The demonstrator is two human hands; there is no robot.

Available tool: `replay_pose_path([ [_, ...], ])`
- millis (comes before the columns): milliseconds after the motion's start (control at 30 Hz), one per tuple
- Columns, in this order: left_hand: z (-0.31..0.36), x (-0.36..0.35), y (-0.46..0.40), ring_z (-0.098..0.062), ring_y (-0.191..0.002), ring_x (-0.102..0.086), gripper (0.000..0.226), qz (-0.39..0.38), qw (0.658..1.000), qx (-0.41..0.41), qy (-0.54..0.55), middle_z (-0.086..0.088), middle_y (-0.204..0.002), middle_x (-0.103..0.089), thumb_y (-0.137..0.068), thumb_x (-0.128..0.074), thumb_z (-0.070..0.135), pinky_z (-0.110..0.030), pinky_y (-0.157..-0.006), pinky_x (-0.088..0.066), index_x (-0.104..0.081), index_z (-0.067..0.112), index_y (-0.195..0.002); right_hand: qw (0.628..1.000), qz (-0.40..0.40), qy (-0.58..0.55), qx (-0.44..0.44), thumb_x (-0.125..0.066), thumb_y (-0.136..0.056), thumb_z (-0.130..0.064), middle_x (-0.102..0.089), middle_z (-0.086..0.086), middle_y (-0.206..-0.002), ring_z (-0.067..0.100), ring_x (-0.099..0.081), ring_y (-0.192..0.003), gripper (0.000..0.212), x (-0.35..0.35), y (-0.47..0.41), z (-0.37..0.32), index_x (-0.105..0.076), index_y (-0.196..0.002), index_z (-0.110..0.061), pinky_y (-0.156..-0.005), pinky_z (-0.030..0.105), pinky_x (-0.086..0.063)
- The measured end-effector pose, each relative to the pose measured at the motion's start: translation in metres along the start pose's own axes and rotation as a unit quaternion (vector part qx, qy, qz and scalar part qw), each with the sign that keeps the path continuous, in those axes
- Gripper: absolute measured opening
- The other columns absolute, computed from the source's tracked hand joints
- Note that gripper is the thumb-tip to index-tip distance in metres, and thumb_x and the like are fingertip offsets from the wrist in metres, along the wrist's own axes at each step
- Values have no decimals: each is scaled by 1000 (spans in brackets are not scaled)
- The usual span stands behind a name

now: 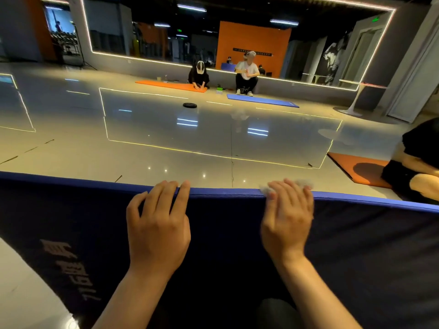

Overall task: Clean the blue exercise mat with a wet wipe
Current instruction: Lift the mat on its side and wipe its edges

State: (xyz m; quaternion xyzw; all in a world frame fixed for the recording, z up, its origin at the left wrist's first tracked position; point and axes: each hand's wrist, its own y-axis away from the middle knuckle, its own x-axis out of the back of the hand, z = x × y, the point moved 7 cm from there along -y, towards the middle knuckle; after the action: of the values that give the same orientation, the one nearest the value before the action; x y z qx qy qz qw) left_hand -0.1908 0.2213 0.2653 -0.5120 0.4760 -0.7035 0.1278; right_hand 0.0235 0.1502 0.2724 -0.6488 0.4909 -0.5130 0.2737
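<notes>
Two bare hands at the far edge of a dark blue foam exercise mat (237, 233) lying on a glossy grey floor (166, 138).

To wipe this edge well, I would keep the crumpled white wet wipe (267, 189) flat under the palm and run it steadily along the rim while the other hand pins the mat. My right hand (287, 219) presses the wipe onto the far edge, fingers nearly straight over it, blurred. My left hand (158, 229) holds nothing; its relaxed fingers rest on the same edge, just beside.
</notes>
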Motion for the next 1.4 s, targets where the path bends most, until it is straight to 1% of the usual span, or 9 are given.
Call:
replay_pose_path([
  [200,-22,6,-3,-29,-116,-60,47,-24,998,-52,-4,-10,-125,-64,-91,-42,29,-47,-98,-36,-60,12,-131,983,-85,-71,150,-31,-104,-30,-68,5,-117,22,-56,-119,42,-33,25,-110,-67,-116,-10,-117,39,-26],
  [367,-102,-1,-8,-35,-123,-51,64,-70,997,13,-35,-15,-128,-59,-93,-35,57,-53,-107,-31,-56,10,-133,956,-119,-7,268,-48,-98,-19,-66,8,-116,26,-59,-113,30,-32,8,-77,-65,-120,-8,-115,39,-30],
  [533,-98,11,4,-36,-122,-49,50,12,1000,8,-18,-16,-126,-58,-94,-44,39,-51,-111,-27,-55,9,-133,981,-76,55,167,-39,-101,-23,-67,12,-117,31,-58,-116,36,-15,-12,5,-65,-116,-4,-117,47,-26],
  [667,-91,10,13,-38,-122,-49,45,52,997,47,-19,-18,-125,-58,-95,-46,33,-50,-113,-22,-56,10,-132,995,-52,25,84,-40,-100,-23,-69,11,-112,30,-60,-115,35,-19,-5,-16,-68,-110,-5,-116,51,-27],
  [900,-95,15,16,-35,-121,-50,46,35,998,35,-31,-17,-125,-60,-95,-44,35,-50,-110,-27,-54,12,-134,976,-114,-78,166,-42,-98,-25,-68,6,-118,25,-59,-118,34,-50,28,-145,-67,-116,-10,-118,44,-26],
  [1033,-98,17,13,-33,-119,-52,49,24,999,24,-20,-14,-124,-60,-95,-46,38,-49,-107,-31,-56,12,-134,961,-117,-39,247,-46,-99,-20,-67,9,-121,27,-59,-116,32,-43,18,-118,-66,-119,-6,-115,47,-32],
  [1200,-95,15,14,-33,-122,-51,46,25,998,54,19,-14,-126,-60,-97,-42,37,-50,-110,-27,-57,13,-133,978,-101,12,180,-37,-103,-32,-65,11,-125,28,-57,-121,42,-19,1,-36,-64,-124,-7,-117,46,-28],
  [1333,-91,15,11,-33,-124,-51,46,34,989,124,70,-13,-125,-61,-97,-41,40,-48,-114,-22,-62,12,-127,996,-70,-18,57,-34,-103,-39,-68,9,-119,27,-58,-120,48,-29,4,-52,-68,-117,-8,-117,47,-24],
  [1400,-88,16,10,-33,-125,-51,46,34,985,151,81,-13,-124,-62,-97,-41,41,-47,-115,-22,-64,12,-124,995,-64,-23,71,-37,-102,-37,-69,8,-114,27,-60,-116,44,-38,10,-82,-69,-112,-8,-118,44,-23],
])
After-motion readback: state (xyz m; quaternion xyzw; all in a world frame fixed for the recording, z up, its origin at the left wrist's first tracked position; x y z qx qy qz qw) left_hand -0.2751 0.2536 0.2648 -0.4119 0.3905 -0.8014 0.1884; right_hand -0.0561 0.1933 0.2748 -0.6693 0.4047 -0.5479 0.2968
